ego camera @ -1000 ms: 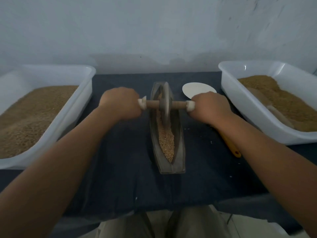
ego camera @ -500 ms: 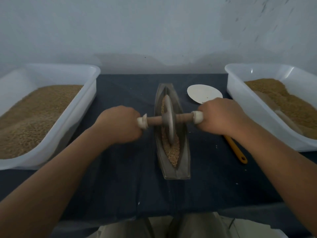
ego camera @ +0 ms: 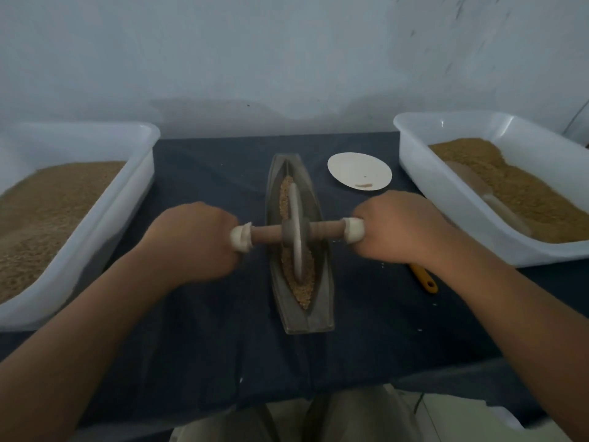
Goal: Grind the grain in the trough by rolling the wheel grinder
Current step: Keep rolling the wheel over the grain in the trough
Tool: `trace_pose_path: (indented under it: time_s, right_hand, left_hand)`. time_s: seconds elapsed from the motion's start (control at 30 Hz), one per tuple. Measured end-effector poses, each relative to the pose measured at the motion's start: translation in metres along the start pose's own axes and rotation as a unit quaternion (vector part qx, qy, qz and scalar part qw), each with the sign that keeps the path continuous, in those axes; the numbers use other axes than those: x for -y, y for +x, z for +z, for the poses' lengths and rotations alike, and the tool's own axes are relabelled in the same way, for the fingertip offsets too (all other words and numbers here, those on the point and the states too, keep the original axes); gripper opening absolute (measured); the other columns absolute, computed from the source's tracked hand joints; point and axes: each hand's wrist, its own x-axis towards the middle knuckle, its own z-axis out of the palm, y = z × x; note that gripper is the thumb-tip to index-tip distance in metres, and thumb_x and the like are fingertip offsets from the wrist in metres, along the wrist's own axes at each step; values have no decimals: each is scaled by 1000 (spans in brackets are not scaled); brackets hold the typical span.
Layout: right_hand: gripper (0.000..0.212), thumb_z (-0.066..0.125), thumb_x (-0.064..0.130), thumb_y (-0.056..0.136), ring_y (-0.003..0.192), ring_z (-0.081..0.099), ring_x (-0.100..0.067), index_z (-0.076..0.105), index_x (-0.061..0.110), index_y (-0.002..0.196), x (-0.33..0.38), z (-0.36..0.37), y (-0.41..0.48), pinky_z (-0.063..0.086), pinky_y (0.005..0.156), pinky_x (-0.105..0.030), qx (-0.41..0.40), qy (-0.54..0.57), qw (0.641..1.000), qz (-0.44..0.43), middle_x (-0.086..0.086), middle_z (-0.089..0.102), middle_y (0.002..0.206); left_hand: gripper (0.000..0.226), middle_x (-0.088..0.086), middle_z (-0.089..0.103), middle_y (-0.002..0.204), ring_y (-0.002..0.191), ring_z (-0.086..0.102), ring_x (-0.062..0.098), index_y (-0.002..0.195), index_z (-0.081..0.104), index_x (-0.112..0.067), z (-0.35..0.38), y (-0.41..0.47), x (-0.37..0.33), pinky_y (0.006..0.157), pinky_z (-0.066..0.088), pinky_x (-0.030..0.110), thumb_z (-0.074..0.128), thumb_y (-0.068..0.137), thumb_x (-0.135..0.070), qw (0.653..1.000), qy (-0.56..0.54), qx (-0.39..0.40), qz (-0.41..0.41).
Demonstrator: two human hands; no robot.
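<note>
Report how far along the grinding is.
Done: grain is loaded in the trough and the wheel grinder sits in it, about mid-length. In hand: the left hand and right hand grip its axle ends. Left: the grain at the near end looks coarse, not floury, so more rolling seems needed.

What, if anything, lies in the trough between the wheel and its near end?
Nothing visible blocks it. Only grain lies in the trough between the wheel and the near end. The left hand and right hand grip the axle outside the trough's walls.
</note>
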Motion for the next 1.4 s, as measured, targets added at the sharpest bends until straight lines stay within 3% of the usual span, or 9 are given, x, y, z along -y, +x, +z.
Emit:
trace_pose_path:
  time_s: [0.27,0.4,0.57,0.7,0.83,0.97,1.1,1.23,1.4]
  right_hand:
    - [26,52,44,82,65,57,-24,54,19,72,4,13,77,37,55,-29,-74,-25,995,62,3,57,68]
    - [30,58,52,83,65,56,-16,56,26,68,-1,10,44,34,54,-29,8,-4,999,31,6,57,66]
    - [36,50,66,68,57,58,-2,63,33,67,-7,-2,1,41,49,-29,123,55,991,7,14,64,63]
    - [32,51,56,82,64,54,-14,58,28,69,-4,17,44,37,54,-30,22,19,998,59,8,60,70]
    - [27,50,45,84,75,60,-26,56,20,77,-1,25,83,43,61,-34,-40,2,995,94,3,63,78]
    - [35,47,58,84,69,57,-19,61,27,74,-2,19,53,43,59,-33,17,9,998,67,8,60,75]
    - [37,46,63,75,42,38,-5,40,32,57,5,0,-14,29,42,-23,-116,-9,992,-46,12,38,47]
    - [39,40,63,79,45,38,-12,34,31,59,6,6,-13,19,47,-23,-120,-16,992,-44,11,38,50]
    - [41,46,50,96,58,52,-28,54,18,71,7,21,53,44,52,-34,-161,-24,986,37,1,53,63]
  left_hand:
    - [31,-1,66,80,77,66,29,75,64,-21,-17,82,-2,68,52,36,56,81,-50,996,15,20,-83]
    - [27,-9,60,70,66,60,18,68,60,-26,-15,45,-4,61,48,33,54,77,-51,997,5,59,-47]
    - [42,-12,51,56,51,48,9,61,52,-28,-10,1,-7,48,30,25,38,77,-64,999,31,-6,4]
    - [31,-7,60,68,63,57,18,65,60,-24,-19,58,-6,62,49,34,52,77,-52,998,14,34,-56]
    - [47,-2,64,76,70,61,24,74,66,-23,-31,96,-4,70,56,39,48,71,-66,995,16,52,-84]
    - [36,-5,62,73,70,62,25,68,59,-24,-25,61,-9,65,50,36,53,83,-56,997,17,33,-61]
    - [44,-11,54,58,54,55,13,64,54,-29,-11,-19,-16,51,42,28,36,76,-67,999,-8,-16,-46]
    - [45,-13,44,48,42,41,8,56,46,-30,-2,-30,-18,46,26,21,42,83,-66,995,10,-87,-52]
    - [35,-7,58,70,65,59,25,67,55,-26,-3,57,-12,58,43,31,49,84,-56,991,14,-54,-121]
